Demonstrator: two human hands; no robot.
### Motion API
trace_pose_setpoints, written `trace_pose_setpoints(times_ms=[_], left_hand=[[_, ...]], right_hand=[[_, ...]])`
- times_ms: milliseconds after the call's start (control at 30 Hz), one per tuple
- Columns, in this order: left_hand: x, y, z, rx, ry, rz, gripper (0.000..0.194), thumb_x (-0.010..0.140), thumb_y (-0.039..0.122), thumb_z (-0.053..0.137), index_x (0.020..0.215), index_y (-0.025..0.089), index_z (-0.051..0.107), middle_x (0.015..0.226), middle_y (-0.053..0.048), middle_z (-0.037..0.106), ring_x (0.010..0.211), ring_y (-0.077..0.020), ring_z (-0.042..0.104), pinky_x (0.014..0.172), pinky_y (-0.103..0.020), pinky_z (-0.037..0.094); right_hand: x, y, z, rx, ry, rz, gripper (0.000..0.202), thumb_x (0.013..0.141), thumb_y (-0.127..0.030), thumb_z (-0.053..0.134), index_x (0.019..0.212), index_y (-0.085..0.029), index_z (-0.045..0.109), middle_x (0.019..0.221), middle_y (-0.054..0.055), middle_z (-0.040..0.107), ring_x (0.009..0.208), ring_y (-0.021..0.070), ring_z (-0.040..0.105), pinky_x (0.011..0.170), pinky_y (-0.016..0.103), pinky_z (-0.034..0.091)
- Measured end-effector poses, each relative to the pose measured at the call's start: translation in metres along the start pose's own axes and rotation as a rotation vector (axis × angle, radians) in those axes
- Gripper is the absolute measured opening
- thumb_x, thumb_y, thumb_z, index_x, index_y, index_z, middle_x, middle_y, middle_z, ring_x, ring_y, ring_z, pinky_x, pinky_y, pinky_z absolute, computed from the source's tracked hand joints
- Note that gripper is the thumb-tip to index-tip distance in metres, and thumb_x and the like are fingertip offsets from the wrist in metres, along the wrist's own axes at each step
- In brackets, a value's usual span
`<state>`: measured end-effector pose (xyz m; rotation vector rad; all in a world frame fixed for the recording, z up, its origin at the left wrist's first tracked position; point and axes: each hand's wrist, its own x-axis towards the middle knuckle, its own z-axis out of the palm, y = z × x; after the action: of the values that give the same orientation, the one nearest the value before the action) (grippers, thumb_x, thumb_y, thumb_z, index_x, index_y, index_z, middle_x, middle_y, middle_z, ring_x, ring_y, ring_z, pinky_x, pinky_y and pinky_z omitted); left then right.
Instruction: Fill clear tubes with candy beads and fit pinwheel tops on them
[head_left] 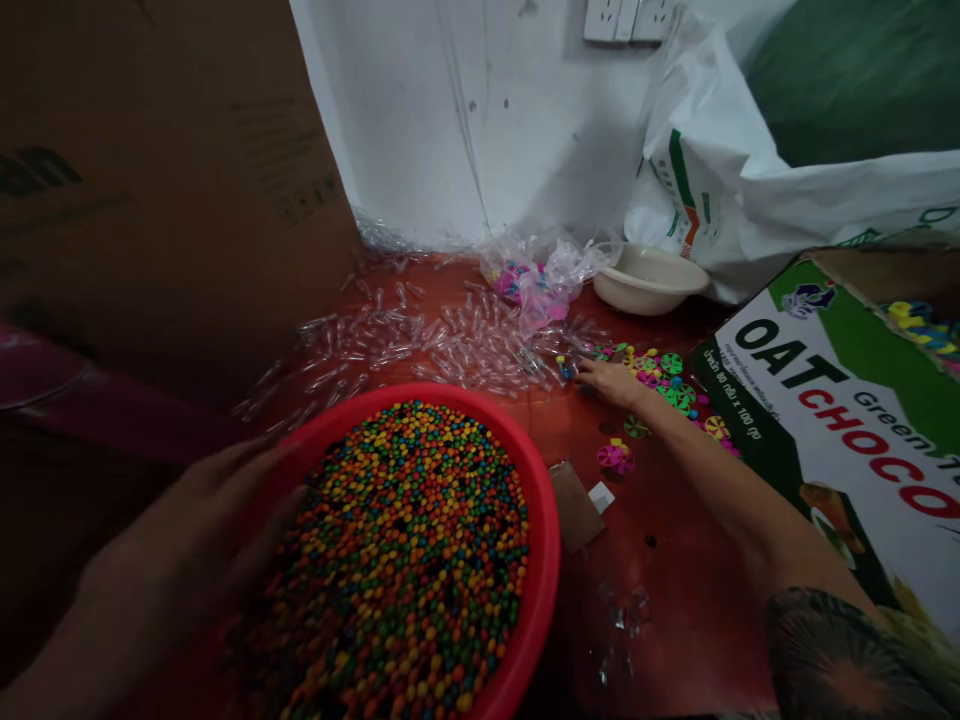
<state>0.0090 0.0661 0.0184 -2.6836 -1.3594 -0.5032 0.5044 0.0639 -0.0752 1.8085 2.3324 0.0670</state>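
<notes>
The left hand (176, 555) is blurred, its fingers loosely spread and released, over the left edge of a red basin (550, 540). To its right, the basin holds a great many small balls (420, 540) in yellow, orange, green, blue and darker colors.

The right hand (611, 383) reaches out beyond the basin, low over the red tabletop (682, 600). Its fingertips are beside 1 small blue and yellow piece (564, 368) and the edge of a wide scatter of clear tubes (480, 340); whether they grasp anything, I cannot tell.

Just right of that hand lies a pile of colored plastic wheels (670, 364). Nearer than the hand are 1 green wheel (637, 427) and a pink wheel (615, 459), then a cardboard piece (576, 508) with a white scrap (601, 497) by it.

Beyond the right hand are a clear bag (574, 265) with pink and blue pieces and a pale bowl (649, 296). A printed carton (840, 400) stands right of the forearm, and a big brown box (165, 140) rises beyond the left hand.
</notes>
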Motion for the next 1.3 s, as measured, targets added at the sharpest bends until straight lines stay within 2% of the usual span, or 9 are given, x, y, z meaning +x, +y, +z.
trace_pose_setpoints(times_ms=[200, 333, 433, 633, 733, 867, 967, 1100, 1300], left_hand=[[0.053, 0.057, 0.010, -0.134, -0.032, 0.303, 0.031, 0.086, 0.031, 0.045, 0.114, 0.021, 0.054, 0.120, -0.008, 0.054, 0.107, -0.0210, 0.053, 0.092, -0.035, 0.045], [0.082, 0.088, 0.021, -0.281, -0.070, 0.346, 0.028, 0.085, 0.029, 0.045, 0.107, 0.020, 0.059, 0.113, -0.008, 0.058, 0.104, -0.0215, 0.055, 0.090, -0.037, 0.046], [0.098, 0.110, 0.032, -0.387, -0.089, 0.359, 0.027, 0.085, 0.028, 0.045, 0.105, 0.018, 0.061, 0.108, -0.007, 0.060, 0.102, -0.0197, 0.055, 0.091, -0.036, 0.045], [0.105, 0.133, 0.037, -0.535, -0.161, 0.353, 0.021, 0.084, 0.022, 0.047, 0.098, 0.018, 0.064, 0.099, -0.005, 0.063, 0.094, -0.0172, 0.057, 0.087, -0.033, 0.046], [0.100, 0.129, 0.040, -0.602, -0.194, 0.256, 0.022, 0.083, 0.023, 0.048, 0.098, 0.018, 0.063, 0.097, -0.006, 0.065, 0.093, -0.0190, 0.059, 0.085, -0.035, 0.047], [0.096, 0.130, 0.049, -0.766, -0.159, 0.019, 0.044, 0.076, 0.031, 0.058, 0.117, 0.017, 0.053, 0.113, -0.009, 0.061, 0.100, -0.0226, 0.058, 0.088, -0.040, 0.048], [0.098, 0.140, 0.053, -0.881, -0.081, -0.030, 0.078, 0.063, 0.032, 0.070, 0.131, 0.016, 0.037, 0.134, -0.014, 0.044, 0.121, -0.0276, 0.044, 0.103, -0.046, 0.035], [0.096, 0.147, 0.050, -1.212, -0.023, -0.016, 0.082, 0.056, 0.022, 0.069, 0.131, 0.025, 0.034, 0.127, -0.009, 0.049, 0.113, -0.0244, 0.051, 0.096, -0.042, 0.043], [0.063, 0.131, 0.052, -1.333, 0.029, -0.172, 0.042, 0.059, 0.023, 0.065, 0.099, 0.022, 0.052, 0.088, 0.000, 0.059, 0.079, -0.0164, 0.058, 0.071, -0.029, 0.052]], right_hand=[[-0.002, -0.007, -0.003, -0.010, -0.003, -0.125, 0.026, 0.080, -0.019, 0.046, 0.103, -0.016, 0.060, 0.109, 0.012, 0.057, 0.100, 0.0209, 0.052, 0.080, 0.030, 0.041], [0.016, -0.022, -0.019, 0.076, 0.092, 0.258, 0.033, 0.079, -0.037, 0.048, 0.102, -0.016, 0.060, 0.096, 0.013, 0.063, 0.094, 0.0252, 0.056, 0.075, 0.032, 0.043], [0.050, -0.035, -0.028, 0.255, 0.078, 0.556, 0.038, 0.078, -0.041, 0.049, 0.106, -0.017, 0.059, 0.104, 0.015, 0.063, 0.097, 0.0275, 0.058, 0.077, 0.034, 0.043], [0.091, -0.048, -0.024, 0.494, 0.008, 0.628, 0.037, 0.057, -0.024, 0.069, 0.093, -0.016, 0.065, 0.093, 0.012, 0.068, 0.089, 0.0260, 0.062, 0.074, 0.032, 0.046], [0.077, -0.050, -0.024, 0.559, 0.108, 0.634, 0.035, 0.066, -0.027, 0.063, 0.098, -0.014, 0.063, 0.093, 0.011, 0.067, 0.087, 0.0225, 0.062, 0.074, 0.031, 0.045], [0.044, -0.073, -0.055, 0.881, 0.463, 0.465, 0.033, 0.073, -0.030, 0.055, 0.102, -0.013, 0.056, 0.092, 0.006, 0.065, 0.082, 0.0156, 0.060, 0.073, 0.027, 0.046], [0.023, -0.119, -0.095, 1.322, 0.723, 0.172, 0.031, 0.065, -0.031, 0.063, 0.091, -0.018, 0.053, 0.078, 0.000, 0.061, 0.071, 0.0139, 0.057, 0.070, 0.029, 0.047], [0.010, -0.185, -0.128, 1.490, 0.756, -0.019, 0.017, 0.067, -0.027, 0.060, 0.075, -0.021, 0.047, 0.069, -0.004, 0.048, 0.065, 0.0116, 0.048, 0.066, 0.028, 0.045], [0.007, -0.229, -0.119, 1.106, 0.732, -0.052, 0.023, 0.070, -0.035, 0.060, 0.086, -0.023, 0.050, 0.104, 0.005, 0.047, 0.104, 0.0212, 0.043, 0.092, 0.043, 0.037]])
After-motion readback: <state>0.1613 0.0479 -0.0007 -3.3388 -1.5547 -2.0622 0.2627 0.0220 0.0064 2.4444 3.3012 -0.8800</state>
